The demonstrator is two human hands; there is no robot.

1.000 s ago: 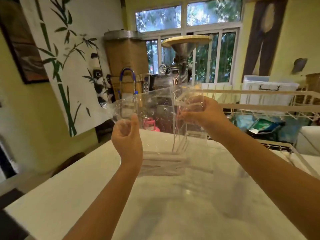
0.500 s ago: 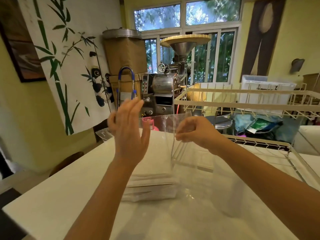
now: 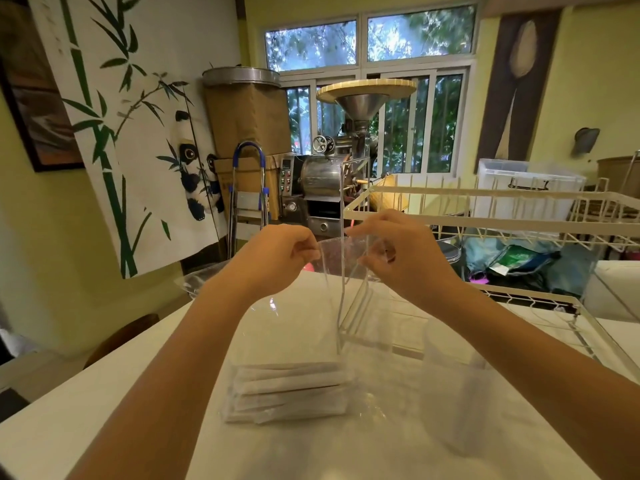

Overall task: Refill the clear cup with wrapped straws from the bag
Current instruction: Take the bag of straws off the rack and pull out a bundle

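Gleaming white table fronts green-leafed windows.

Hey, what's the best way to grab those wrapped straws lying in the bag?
Probably around the middle of the wrapped straws, hand entering from above through the bag mouth. They lie flat, side by side across the bag's bottom, so a mid-length pinch should gather several without tipping.

Left hand and right hand raised, fingers pinched.

Yellow walls, panda scroll, leafy windows, white table
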